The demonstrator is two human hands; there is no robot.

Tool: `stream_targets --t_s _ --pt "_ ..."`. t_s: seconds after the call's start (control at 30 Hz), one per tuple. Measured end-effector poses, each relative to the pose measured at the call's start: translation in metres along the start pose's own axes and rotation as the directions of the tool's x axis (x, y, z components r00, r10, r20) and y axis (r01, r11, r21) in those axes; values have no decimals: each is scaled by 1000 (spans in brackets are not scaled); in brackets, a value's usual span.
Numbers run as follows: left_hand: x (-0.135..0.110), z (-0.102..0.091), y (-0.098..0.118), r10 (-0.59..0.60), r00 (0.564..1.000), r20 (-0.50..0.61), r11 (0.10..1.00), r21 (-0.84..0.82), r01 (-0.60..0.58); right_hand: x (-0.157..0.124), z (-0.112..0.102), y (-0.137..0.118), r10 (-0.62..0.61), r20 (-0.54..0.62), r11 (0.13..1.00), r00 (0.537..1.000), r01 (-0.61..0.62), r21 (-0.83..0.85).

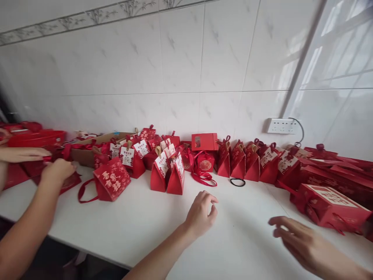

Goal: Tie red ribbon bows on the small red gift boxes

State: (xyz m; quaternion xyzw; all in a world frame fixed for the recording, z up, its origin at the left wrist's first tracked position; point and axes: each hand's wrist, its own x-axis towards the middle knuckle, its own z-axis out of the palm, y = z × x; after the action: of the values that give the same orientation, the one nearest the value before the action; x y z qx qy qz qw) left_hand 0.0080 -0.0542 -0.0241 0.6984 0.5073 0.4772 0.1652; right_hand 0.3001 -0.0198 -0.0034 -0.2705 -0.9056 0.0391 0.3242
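Red gift boxes on a white table [241, 241] against a tiled wall [180, 58]. The left hand [201, 213], lower centre of the frame, is loosely curled, thumb and forefinger apart — its grip released. Nearest to it, at the centre, a pair of peaked red boxes [175, 182] stands side by side, each bearing a white label; a red ribbon [204, 179] loops over the tabletop to the right of them. The right hand [304, 241], lower right and slightly blurred, has its fingers partly extended and likewise grasps nothing. Near it, at the right edge, is a red box with a pale panel [328, 210]. A black ring [237, 185] lies right of centre, before a row of peaked boxes [252, 168]. Far left: a co-worker's hand [60, 170] at a red item [70, 182] — whether gripping it, one cannot tell
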Motion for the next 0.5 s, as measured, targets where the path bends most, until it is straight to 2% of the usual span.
stream_targets --t_s 0.07,0.13,0.2,0.3,0.37,0.43,0.5 --pt "-10 -23 -7 43 997 -67 997 66 -39 24 36 -11 -160 114 987 981 161 -7" --pt "-18 -54 -17 56 988 -144 990 133 -37 40 67 -25 -143 151 989 978 137 49" --pt "-25 -92 -30 32 968 -248 979 203 20 50 88 -34 -91 180 992 979 74 103" --pt "-31 -152 -52 -50 896 -442 944 273 187 55 103 -34 -11 179 985 984 -21 173" --pt "-34 -184 -67 -120 843 -525 914 273 301 54 107 -30 51 160 973 986 -86 215" --pt "-35 -201 -84 -212 808 -549 890 232 392 52 110 -25 107 150 961 983 -140 237" --pt "-32 -204 -103 -304 777 -551 875 160 456 50 113 -22 128 170 957 977 -166 236"
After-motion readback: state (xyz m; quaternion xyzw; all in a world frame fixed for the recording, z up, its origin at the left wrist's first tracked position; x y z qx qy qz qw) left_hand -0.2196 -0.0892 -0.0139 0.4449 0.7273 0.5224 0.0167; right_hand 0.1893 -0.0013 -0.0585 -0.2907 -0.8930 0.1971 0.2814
